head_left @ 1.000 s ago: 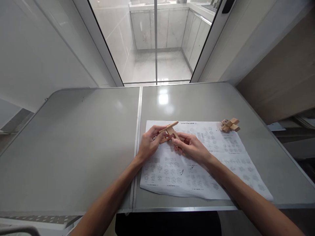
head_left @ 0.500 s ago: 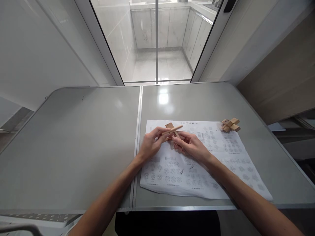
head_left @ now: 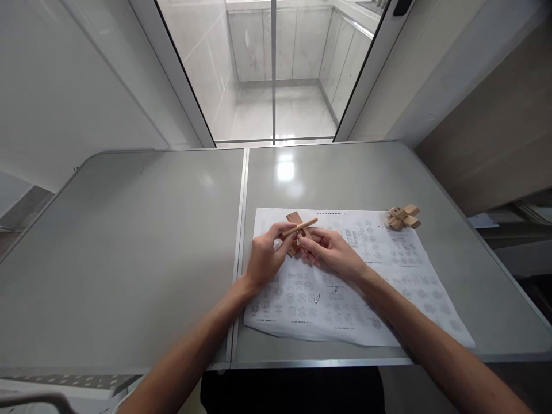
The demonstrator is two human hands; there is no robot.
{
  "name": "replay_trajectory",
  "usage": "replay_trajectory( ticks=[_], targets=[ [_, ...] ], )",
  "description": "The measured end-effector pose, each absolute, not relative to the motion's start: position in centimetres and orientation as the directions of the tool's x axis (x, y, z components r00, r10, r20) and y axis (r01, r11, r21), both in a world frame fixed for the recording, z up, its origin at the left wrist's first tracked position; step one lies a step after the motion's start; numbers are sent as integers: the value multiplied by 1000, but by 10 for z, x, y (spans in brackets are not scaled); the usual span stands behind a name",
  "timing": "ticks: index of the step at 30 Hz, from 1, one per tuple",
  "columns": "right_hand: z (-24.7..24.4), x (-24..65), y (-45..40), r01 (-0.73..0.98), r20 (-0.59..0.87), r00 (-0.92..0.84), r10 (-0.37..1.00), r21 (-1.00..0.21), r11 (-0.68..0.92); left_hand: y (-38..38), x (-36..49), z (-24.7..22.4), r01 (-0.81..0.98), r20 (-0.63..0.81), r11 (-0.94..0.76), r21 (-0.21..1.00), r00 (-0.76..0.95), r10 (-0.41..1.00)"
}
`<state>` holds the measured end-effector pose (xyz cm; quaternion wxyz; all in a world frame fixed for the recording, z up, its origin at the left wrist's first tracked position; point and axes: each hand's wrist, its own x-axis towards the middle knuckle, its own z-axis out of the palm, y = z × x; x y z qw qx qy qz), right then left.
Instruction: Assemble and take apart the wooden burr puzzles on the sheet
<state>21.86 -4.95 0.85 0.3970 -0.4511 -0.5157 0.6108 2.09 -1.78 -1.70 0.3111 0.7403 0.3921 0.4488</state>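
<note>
Over the printed sheet, my left hand (head_left: 268,253) pinches a thin wooden stick (head_left: 299,227) between thumb and fingers, its free end pointing up to the right. My right hand (head_left: 334,250) is closed around flat wooden puzzle pieces (head_left: 295,218), which cross beneath the stick. One end of these pieces sticks out beyond the stick and another shows below it, between the hands. Fingers hide how the pieces fit together. An instruction sheet (head_left: 357,305) with rows of small diagrams lies under both hands.
At the sheet's upper right corner stands an assembled wooden burr puzzle (head_left: 403,217). Small metal bits (head_left: 317,298) lie on the paper. The grey folding table (head_left: 129,241) has a seam (head_left: 240,241) left of the sheet. A glass door (head_left: 293,109) is beyond the table.
The wooden pieces under the stick have turned slightly, and more of their lower end shows between my hands. Both hands keep their hold in nearly the same place.
</note>
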Motion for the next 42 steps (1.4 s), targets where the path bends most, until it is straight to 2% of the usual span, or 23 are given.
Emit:
replay_trajectory(
  ticks=[6, 21, 35, 42],
  targets=[
    [10, 217, -51, -10, -139, -301, 944, -989, -148, -20, 21, -17, 341, 464, -522, 782, 241, 852],
    [9, 216, -52, -12, -126, -309, 943, -991, -137, -22, 23, -17, 320, 419, -465, 826, 203, 885],
    [7, 217, -51, -43, -88, -324, 942, -993, -107, -22, 23, -16, 363, 452, -490, 793, 190, 871],
    [10, 217, -52, -60, -133, -310, 941, -985, -159, -21, 23, -10, 339, 392, -446, 828, 218, 894]
  ],
)
